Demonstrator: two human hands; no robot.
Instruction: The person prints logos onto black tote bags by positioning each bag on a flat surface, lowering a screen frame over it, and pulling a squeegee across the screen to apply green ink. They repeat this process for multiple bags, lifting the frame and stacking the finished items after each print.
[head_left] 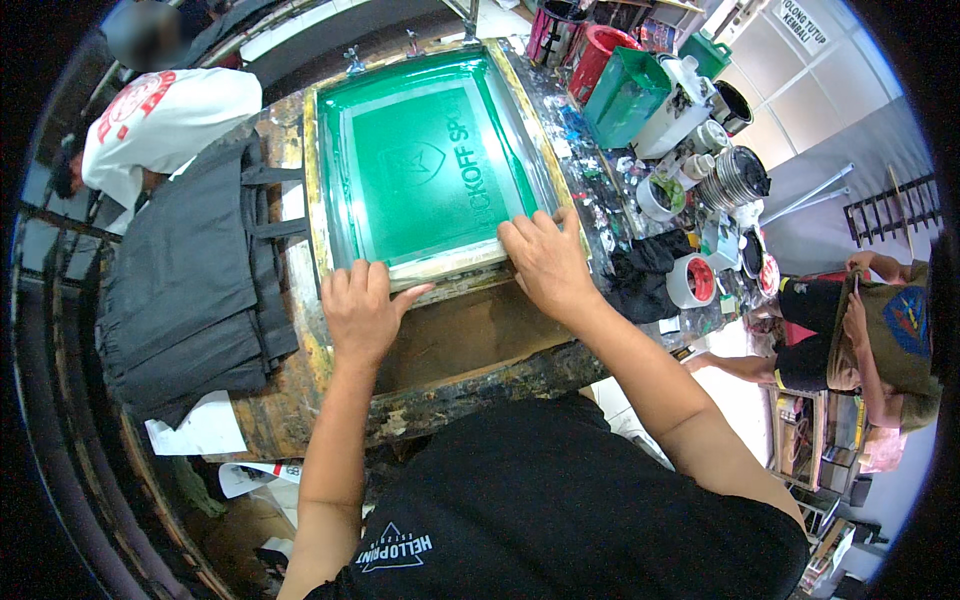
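A screen printing frame point(533, 112) lies on the worktable, its mesh point(400, 215) coated in green ink with a shield shape and lettering showing through. My left hand point(360, 312) grips the near left part of the rim, fingers bent over the edge and thumb stretched along it. At the near right corner, my right hand point(548, 262) is closed over the rim with its fingers curled. What lies beneath the mesh is hidden. Black fabric bags point(195, 285) with handles are piled just left of the frame, apart from my left hand.
Ink-stained worktable point(440, 400) surrounds the frame. On the right stand a green container point(625, 98), a white jug point(675, 115), tape rolls point(692, 281) and black cloth point(645, 280). A person point(870, 330) stands far right, holding a garment; another point(160, 130) is at upper left.
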